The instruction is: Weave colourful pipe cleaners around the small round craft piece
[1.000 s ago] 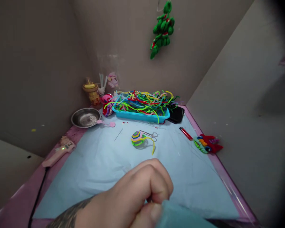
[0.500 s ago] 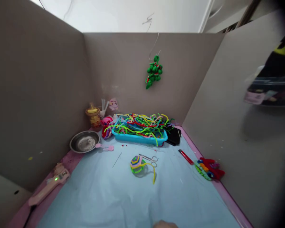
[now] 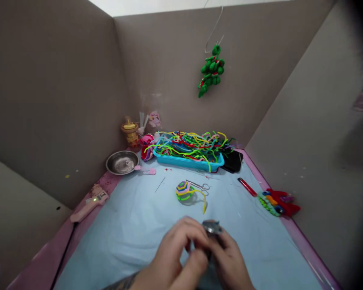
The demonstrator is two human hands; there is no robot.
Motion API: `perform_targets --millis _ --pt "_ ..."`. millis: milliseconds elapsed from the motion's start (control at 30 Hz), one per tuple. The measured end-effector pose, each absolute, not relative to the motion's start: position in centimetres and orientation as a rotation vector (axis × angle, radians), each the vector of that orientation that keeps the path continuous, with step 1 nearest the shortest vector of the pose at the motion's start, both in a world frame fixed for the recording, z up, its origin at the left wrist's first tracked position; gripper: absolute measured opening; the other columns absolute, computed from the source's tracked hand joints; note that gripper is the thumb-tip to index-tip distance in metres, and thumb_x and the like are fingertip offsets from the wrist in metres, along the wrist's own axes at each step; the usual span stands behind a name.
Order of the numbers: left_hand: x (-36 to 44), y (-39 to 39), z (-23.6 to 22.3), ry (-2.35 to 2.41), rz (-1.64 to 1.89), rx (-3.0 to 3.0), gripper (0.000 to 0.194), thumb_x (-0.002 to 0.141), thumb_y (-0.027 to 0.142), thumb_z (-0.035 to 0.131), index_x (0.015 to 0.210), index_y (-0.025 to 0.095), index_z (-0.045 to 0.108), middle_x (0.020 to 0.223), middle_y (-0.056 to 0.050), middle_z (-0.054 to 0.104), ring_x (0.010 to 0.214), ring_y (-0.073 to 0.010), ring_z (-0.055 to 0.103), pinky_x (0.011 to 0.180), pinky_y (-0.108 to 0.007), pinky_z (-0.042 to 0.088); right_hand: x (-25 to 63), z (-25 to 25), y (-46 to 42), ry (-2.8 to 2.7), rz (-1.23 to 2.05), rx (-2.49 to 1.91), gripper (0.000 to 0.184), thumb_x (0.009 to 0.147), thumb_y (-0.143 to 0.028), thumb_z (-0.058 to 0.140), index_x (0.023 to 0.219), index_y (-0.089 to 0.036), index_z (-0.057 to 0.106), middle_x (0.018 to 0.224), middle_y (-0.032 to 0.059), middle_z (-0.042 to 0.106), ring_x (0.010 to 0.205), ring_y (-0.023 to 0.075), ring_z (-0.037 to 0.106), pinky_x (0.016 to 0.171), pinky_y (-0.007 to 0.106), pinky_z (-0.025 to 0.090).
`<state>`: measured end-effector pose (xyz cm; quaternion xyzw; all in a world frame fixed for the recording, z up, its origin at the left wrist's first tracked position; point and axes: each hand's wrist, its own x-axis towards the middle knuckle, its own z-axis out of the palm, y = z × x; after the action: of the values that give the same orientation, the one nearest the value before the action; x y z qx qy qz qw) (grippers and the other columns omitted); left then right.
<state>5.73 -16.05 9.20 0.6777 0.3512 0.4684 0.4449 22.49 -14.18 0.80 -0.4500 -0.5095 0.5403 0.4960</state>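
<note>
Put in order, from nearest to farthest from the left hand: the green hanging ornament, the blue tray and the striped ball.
1. Striped ball, ahead of the left hand.
2. Blue tray, behind the ball.
3. Green ornament, high on the back wall.

On the worktop point(image 3: 139, 225), the ball point(image 3: 184, 191) sits before the tray point(image 3: 189, 162), between the needle point(image 3: 160, 185) and the cutter point(image 3: 247, 187).

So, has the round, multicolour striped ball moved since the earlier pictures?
No, the striped ball lies beside the tips of the silver metal scissors as before; only the view shifted.
</note>
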Motion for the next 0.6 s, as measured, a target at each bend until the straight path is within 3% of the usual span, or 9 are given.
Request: perform_targets --millis 133,233,300,367,467,600 --pt "6.8 -15.0 7.1 1.218 1.135 1.593 0.045 0.073 0.019 0.063 0.115 0.022 0.047 0.110 -0.008 0.058 0.100 -0.0203 0.054 0.081 -0.032 0.044 20.1 1.6 -12.7 -1.097 1.381 -1.045 0.026 0.083 -0.040 0.055 0.097 -0.021 0.066 0.098 0.0074 0.062 0.080 0.0197 0.059 0.071 0.030 0.050" --pt "5.2 -14.4 5.4 1.332 1.153 1.439 0.026 0.080 0.023 0.054 0.106 0.021 0.053 0.093 -0.005 0.066 0.082 -0.0175 0.060 0.073 -0.029 0.047 18.1 2.6 -12.2 -1.237 1.437 -0.976 0.027 0.084 -0.038 0.055 0.102 -0.022 0.066 0.111 0.0079 0.059 0.097 0.0221 0.057 0.086 0.033 0.046" --pt "2.9 -13.6 5.0 1.504 1.256 1.380 0.023 0.077 0.024 0.057 0.100 0.021 0.055 0.082 -0.003 0.067 0.072 -0.0167 0.060 0.068 -0.029 0.047 17.4 2.8 -11.9 -1.307 1.440 -0.985 0.031 0.084 -0.039 0.055 0.110 -0.025 0.063 0.119 0.0071 0.056 0.107 0.0230 0.053 0.092 0.035 0.043" --pt "-0.2 -12.7 5.0 1.677 1.414 1.196 0.029 0.073 0.028 0.061 0.100 0.020 0.053 0.074 -0.001 0.066 0.065 -0.0170 0.060 0.061 -0.029 0.048 17.3 2.4 -11.4 -1.332 1.471 -1.025 0.035 0.083 -0.041 0.055 0.115 -0.026 0.059 0.119 0.0075 0.057 0.108 0.0237 0.053 0.091 0.036 0.043" --pt "-4.4 -11.0 4.6 1.642 1.592 0.791 0.030 0.073 0.028 0.059 0.099 0.019 0.047 0.089 -0.006 0.066 0.070 -0.0187 0.064 0.055 -0.027 0.049 17.8 1.2 -10.7 -1.269 1.513 -1.088 0.035 0.082 -0.045 0.055 0.110 -0.024 0.060 0.110 0.0082 0.061 0.104 0.0238 0.055 0.088 0.035 0.045" --pt "-8.2 -8.5 3.2 1.652 1.828 0.496 0.038 0.067 0.014 0.053 0.103 0.021 0.046 0.090 -0.003 0.061 0.067 -0.0151 0.063 0.051 -0.023 0.048 18.3 0.4 -10.3 -1.168 1.528 -1.109 0.033 0.079 -0.047 0.058 0.101 -0.023 0.062 0.102 0.0073 0.062 0.098 0.0229 0.056 0.081 0.032 0.047"
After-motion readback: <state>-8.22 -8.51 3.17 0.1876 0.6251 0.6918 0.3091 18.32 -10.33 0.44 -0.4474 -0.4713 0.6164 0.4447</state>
